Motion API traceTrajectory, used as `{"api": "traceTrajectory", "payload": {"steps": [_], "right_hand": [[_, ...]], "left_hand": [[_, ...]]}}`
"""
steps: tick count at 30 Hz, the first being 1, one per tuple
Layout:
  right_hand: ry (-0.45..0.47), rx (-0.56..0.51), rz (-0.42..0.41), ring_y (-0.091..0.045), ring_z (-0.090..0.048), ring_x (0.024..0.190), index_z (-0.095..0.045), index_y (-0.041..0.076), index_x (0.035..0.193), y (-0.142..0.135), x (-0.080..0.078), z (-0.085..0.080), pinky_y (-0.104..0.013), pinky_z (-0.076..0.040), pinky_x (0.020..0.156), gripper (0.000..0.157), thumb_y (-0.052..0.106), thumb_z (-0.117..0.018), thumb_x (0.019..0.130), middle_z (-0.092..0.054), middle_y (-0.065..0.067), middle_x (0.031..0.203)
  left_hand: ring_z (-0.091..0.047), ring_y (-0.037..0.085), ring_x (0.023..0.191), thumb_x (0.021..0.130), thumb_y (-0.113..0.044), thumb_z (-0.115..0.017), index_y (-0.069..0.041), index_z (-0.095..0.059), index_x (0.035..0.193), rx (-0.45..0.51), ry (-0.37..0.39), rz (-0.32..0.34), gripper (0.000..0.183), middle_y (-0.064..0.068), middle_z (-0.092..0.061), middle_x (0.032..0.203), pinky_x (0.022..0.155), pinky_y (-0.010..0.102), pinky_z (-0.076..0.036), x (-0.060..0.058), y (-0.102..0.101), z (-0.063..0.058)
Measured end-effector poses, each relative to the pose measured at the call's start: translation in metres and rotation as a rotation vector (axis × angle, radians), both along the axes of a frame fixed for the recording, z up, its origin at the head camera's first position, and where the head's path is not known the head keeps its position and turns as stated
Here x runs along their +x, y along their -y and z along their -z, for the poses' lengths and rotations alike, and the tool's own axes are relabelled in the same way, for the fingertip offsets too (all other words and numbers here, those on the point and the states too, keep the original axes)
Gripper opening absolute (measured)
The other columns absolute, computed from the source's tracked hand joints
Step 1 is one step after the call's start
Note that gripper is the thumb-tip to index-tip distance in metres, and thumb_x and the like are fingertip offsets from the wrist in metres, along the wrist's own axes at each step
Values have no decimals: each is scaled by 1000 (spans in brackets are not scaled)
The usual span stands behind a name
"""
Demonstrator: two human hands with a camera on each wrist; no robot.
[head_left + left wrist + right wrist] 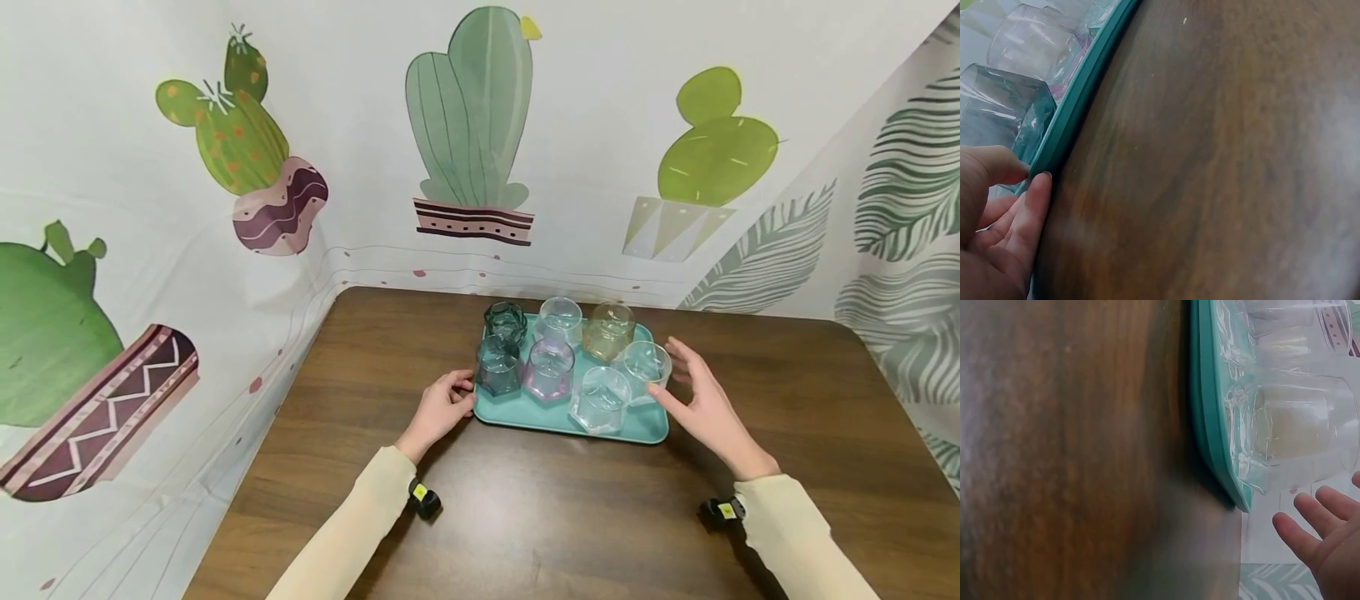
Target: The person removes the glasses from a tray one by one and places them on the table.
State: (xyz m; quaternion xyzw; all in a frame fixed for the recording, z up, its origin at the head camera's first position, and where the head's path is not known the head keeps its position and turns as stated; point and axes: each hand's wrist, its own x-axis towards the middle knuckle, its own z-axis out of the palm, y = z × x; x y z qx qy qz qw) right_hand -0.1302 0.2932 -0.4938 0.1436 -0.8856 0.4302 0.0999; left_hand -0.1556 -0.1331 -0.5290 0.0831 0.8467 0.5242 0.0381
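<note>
A teal tray (540,418) carries several faceted drinking glasses. At its left end my left hand (437,410) pinches the rim between thumb and fingers; the left wrist view shows the thumb by the tray edge (1075,106), beside a grey-blue glass (1004,109). My right hand (708,408) is spread around the clear glass (647,367) at the tray's right end. In the right wrist view its fingers (1300,534) are extended and apart from that glass (1300,431); whether the thumb touches it is unclear.
Also on the tray are a pink glass (550,371), a dark green one (506,323), an amber one (609,333) and clear ones (602,400). The brown wooden table (495,517) meets a cactus-print cloth (585,158) behind.
</note>
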Motion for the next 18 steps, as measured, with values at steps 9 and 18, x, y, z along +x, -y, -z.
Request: {"api": "traceTrajectory", "payload": {"steps": [9,18], "right_hand": [[36,-5,-15,-42,-50,126,-27,2,162,4,-3,6,0,-33,95,83,14,-76,96,-42,-31,153],[87,0,-13,-47,-53,125,-25,3,163,5,-6,7,0,-34,91,85,18,-76,96,-43,-32,151]], "left_hand": [[-65,13,79,85,-6,-77,1,-58,144,-155,0,46,62,12,-66,110,74,26,-56,-1,0,-7],[-65,11,75,82,-2,-77,1,-57,146,-135,54,58,67,12,-62,108,70,24,-59,-4,-1,-9]]}}
